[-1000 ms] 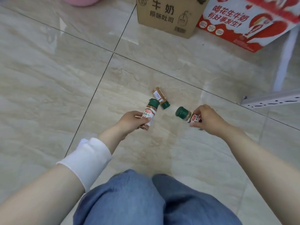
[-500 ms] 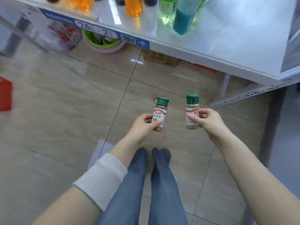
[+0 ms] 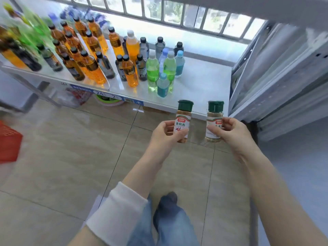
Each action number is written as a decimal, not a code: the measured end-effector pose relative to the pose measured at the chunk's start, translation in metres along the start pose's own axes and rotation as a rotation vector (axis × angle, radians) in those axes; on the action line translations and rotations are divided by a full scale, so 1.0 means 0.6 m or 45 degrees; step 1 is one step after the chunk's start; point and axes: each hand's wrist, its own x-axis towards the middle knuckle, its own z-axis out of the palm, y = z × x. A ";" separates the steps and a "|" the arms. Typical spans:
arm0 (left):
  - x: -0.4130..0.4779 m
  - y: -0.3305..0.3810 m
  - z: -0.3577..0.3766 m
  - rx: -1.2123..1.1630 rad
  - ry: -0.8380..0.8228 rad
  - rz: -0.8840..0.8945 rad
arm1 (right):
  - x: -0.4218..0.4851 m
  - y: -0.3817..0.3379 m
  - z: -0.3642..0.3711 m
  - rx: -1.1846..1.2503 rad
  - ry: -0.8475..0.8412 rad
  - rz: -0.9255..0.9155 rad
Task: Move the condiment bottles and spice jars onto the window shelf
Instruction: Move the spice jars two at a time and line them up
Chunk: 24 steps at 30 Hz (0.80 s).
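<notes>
My left hand [image 3: 164, 134] grips an upright spice jar [image 3: 183, 119] with a green cap, orange powder and a white label. My right hand [image 3: 230, 133] holds a second green-capped jar [image 3: 214, 118] of pale powder, also upright. Both jars hover just in front of the white window shelf [image 3: 200, 89], near its bare right end. The shelf runs under a barred window.
Several drink bottles [image 3: 127, 68], orange, dark, green and blue, crowd the shelf's left and middle. A white metal rack [image 3: 276, 82] stands at the right. A red crate [image 3: 8, 141] sits on the tiled floor at left. My jeans and feet are below.
I have risen from the floor with both jars, turning them upright. The view lifted from the tiles to the shelf. The third jar on the floor is out of sight.
</notes>
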 end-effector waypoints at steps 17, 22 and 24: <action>0.062 0.312 0.159 0.090 -0.350 0.494 | 0.043 -0.317 -0.149 0.105 0.369 -0.497; 0.109 0.364 0.193 0.051 -0.427 0.482 | 0.110 -0.384 -0.185 0.105 0.443 -0.591; 0.122 0.377 0.207 0.058 -0.465 0.474 | 0.145 -0.401 -0.201 0.074 0.461 -0.609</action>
